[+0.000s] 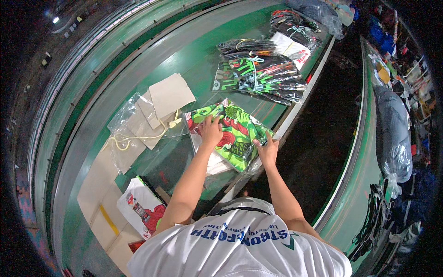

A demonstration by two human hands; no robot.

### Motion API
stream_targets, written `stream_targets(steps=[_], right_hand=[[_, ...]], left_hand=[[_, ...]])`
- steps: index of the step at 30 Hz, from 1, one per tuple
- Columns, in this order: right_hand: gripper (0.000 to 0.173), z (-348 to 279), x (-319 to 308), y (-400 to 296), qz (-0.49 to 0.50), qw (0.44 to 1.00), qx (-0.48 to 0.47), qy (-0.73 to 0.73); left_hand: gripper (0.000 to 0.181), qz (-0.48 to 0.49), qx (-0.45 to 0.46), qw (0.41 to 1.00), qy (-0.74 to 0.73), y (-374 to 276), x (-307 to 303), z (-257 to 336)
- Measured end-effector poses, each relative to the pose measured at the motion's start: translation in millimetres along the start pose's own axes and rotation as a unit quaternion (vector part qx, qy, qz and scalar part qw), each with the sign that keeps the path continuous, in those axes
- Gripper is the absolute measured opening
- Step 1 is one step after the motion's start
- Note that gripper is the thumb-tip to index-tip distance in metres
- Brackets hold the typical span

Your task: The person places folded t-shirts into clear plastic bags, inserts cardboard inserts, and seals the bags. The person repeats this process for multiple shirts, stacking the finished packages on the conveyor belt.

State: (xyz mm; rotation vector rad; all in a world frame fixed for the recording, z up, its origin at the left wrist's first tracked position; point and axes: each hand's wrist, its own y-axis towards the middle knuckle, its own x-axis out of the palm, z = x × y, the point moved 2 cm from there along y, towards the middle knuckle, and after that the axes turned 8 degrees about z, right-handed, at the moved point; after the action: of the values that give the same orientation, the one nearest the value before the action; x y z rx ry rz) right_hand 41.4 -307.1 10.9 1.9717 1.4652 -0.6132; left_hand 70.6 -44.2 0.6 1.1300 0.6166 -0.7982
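A folded garment (238,130) with a green, red and black print lies in a clear plastic bag on the green table, close to its edge. My left hand (210,131) rests on the upper left part of the garment, fingers spread on the print. At the right corner, my right hand (268,148) pinches the packet's edge between thumb and fingers. White material (217,162) shows from beneath the packet's lower left side.
Beige cards (171,95) and a clear bag with a pale yellow cord (147,137) lie left. Tied bundles of bagged garments (259,78) sit beyond. A white printed garment (138,207) is lower left. Past a dark gap, another table (349,204) holds black straps (372,221).
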Motion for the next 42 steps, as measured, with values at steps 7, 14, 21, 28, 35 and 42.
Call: stream_targets(steps=[7, 14, 21, 28, 35, 42], right_hand=[[0.086, 13, 0, 13, 0.016, 1.0, 0.019, -0.013], [0.089, 3, 4, 38, -0.05, 0.997, 0.059, 0.018], [0.072, 24, 35, 46, -0.11, 0.988, -0.085, 0.072], [0.061, 22, 11, 56, -0.234, 0.897, 0.131, 0.353], [0.045, 4, -23, 24, -0.284, 0.863, 0.154, 0.388], [0.051, 39, -45, 35, -0.322, 0.857, 0.125, 0.383]], left_hand=[[0.046, -0.142, -0.13, 0.981, -0.017, 29, 6, -14], [0.036, -0.15, -0.206, 0.966, -0.039, 32, -8, -39], [0.019, 0.016, -0.299, 0.902, -0.31, -4, -22, -55], [0.015, 0.053, -0.362, 0.806, -0.464, -30, -19, -61], [0.014, -0.024, -0.484, 0.578, -0.656, -47, -20, -47], [0.034, -0.145, -0.407, 0.515, -0.74, -7, -63, -7]])
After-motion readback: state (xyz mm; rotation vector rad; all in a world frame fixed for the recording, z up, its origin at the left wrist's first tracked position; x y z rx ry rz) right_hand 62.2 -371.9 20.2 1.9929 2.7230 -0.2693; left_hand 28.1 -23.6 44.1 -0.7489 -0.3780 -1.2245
